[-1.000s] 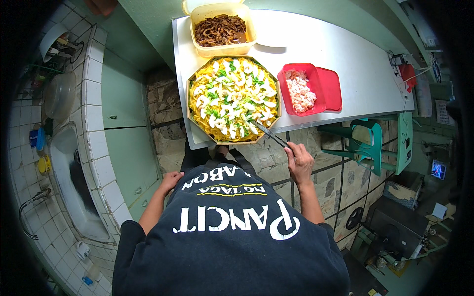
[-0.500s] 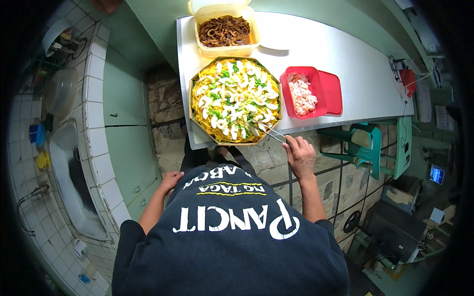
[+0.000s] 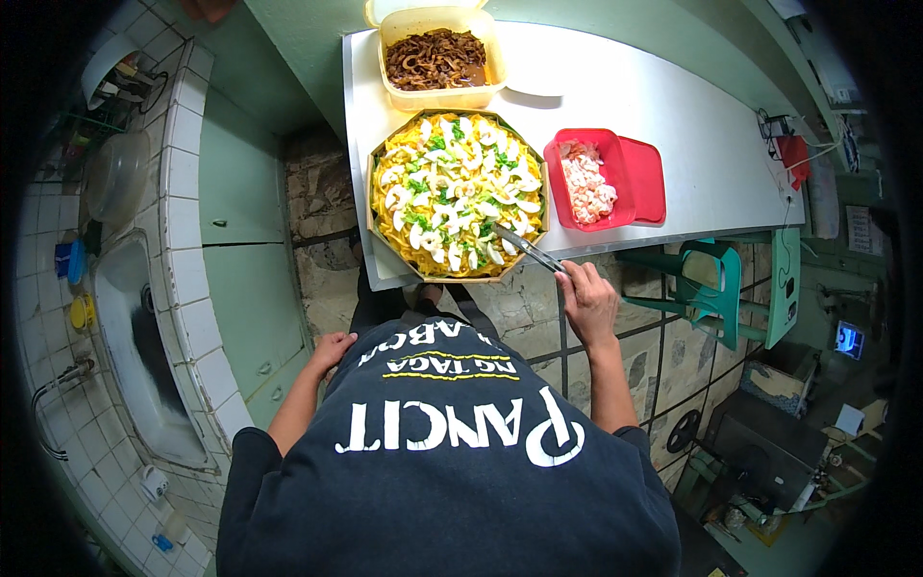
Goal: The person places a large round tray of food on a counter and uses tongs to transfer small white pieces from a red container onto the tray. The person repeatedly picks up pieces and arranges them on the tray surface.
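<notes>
My right hand (image 3: 591, 300) is closed around a pair of metal tongs (image 3: 531, 250). Their tips touch the lower right part of a noodle dish topped with pale slices and green bits, in an eight-sided tray (image 3: 547, 197) at the table's near left end. The tongs' arms lie close together; whether food is between the tips cannot be made out. Beside the dark shirt, my left hand (image 3: 333, 352) hangs low with fingers curled in, and anything inside them is hidden. A red container (image 3: 630, 207) of pinkish-white pieces, apparently shrimp, stands right of the tray.
Behind the tray, an open yellowish tub (image 3: 442, 99) holds dark brown strips in sauce. A red lid (image 3: 649, 183) lies against the red container on the white table (image 3: 692, 115). A green plastic chair (image 3: 707, 288) stands at right, and a sink (image 3: 144, 337) at left.
The tongs' arms have come together and their tips sit slightly farther up and right on the noodles. My right hand has shifted a little right; my left hand stays put.
</notes>
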`<state>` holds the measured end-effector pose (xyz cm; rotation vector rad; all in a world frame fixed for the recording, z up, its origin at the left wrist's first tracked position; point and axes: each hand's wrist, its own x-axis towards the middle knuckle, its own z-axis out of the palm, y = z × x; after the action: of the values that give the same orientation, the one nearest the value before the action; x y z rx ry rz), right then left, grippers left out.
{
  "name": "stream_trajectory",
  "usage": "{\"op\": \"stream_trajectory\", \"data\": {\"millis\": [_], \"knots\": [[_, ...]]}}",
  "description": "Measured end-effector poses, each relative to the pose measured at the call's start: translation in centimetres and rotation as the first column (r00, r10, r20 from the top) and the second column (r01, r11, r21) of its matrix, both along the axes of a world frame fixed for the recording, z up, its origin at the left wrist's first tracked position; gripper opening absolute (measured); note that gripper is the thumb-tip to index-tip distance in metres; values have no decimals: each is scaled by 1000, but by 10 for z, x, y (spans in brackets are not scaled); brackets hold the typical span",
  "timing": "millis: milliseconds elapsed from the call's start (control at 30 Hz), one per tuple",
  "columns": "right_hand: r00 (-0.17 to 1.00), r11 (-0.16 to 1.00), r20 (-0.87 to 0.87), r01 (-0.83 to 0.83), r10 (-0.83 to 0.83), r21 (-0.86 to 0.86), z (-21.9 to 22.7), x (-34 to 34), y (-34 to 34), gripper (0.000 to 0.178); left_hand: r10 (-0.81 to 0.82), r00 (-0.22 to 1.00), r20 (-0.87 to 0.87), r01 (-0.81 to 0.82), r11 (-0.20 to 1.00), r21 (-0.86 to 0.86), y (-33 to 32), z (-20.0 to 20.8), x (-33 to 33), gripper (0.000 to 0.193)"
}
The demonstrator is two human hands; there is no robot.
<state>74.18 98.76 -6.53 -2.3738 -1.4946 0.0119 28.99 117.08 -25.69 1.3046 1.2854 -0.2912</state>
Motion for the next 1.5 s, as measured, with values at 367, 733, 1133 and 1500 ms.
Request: {"op": "stream_trajectory", "data": {"millis": [367,733,1133,1500], "knots": [[988,995,-132,82,-74,57,2,3,7,15,25,1000,10,-25,1000,5,-2,2,-2,40],[953,978,-260,183,-152,98,-1,5,0,15,64,998,24,-63,997,-55,2,-14,-4,38],[998,998,49,27,-30,55,5,3,12,20,53,999,-7,-53,998,-32,4,-5,4,38],[1000,999,13,-9,8,47,-3,10,26,19,140,990,-7,-140,988,-69,-6,-25,-7,38]]}}
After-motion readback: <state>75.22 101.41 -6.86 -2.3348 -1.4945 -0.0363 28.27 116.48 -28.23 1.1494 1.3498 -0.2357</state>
